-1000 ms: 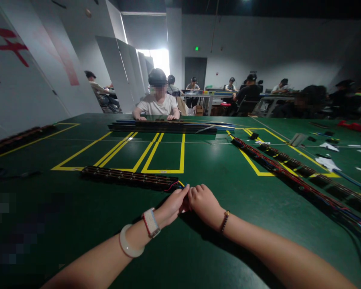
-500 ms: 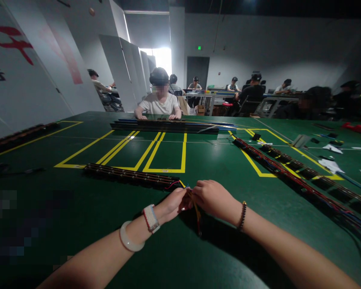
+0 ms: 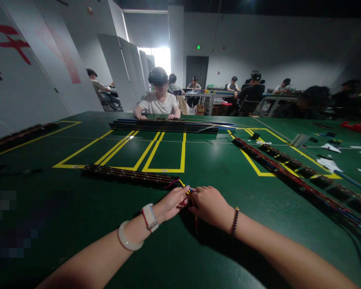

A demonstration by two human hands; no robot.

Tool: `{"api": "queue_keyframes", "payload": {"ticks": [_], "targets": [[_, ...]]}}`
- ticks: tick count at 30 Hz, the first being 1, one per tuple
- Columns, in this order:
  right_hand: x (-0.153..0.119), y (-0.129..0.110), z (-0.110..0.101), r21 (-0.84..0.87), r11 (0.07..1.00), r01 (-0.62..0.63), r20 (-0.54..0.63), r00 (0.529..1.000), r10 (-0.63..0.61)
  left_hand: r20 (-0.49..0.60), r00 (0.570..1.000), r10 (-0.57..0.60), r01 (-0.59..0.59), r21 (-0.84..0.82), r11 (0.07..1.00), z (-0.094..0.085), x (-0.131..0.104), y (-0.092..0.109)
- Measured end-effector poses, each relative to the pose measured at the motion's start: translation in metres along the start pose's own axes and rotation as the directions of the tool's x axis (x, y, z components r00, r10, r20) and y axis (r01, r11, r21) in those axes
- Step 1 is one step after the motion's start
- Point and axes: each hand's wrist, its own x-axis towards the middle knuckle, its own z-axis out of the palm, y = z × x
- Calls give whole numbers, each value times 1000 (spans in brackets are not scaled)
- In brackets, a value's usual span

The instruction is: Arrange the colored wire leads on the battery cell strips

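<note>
A long black strip with thin copper-coloured lines lies on the green table in front of me. Coloured wires, yellow, pink and blue among them, come out of its right end. My left hand is closed around these wires close to that end. Touching it from the right, my right hand pinches the same bundle with curled fingers. Loose wire ends hang below the hands, partly in shadow. My fingers hide just how the wires run between them.
Across the green table a person sits with both hands at long dark rails. Further strips with red and blue wires stretch along the right side. White scraps lie beyond them. Another dark strip is at far left.
My right hand has shifted slightly left and down, turning at the wrist. The hanging wire ends are now more covered by it. My left hand stays nearly in place on the wires.
</note>
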Motion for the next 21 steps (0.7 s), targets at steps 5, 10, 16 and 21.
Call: {"api": "queue_keyframes", "payload": {"ticks": [5, 10, 16, 21], "targets": [[1, -1, 3, 45, 997, -66, 22, 998, 65, 14, 1000, -7, 7, 62, 998, 1, -1, -1], [4, 14, -6, 306, 946, -104, 122, 990, 69, 26, 999, -24, 23, 22, 999, 5, -3, 0], [12, 34, -10, 528, 830, -180, 226, 972, 67, 39, 998, -53, 50, 79, 996, 5, -5, 1], [18, 61, -12, 477, 849, -229, 131, 973, 189, 2, 1000, 1, -2, 188, 982, 3, -5, -1]]}}
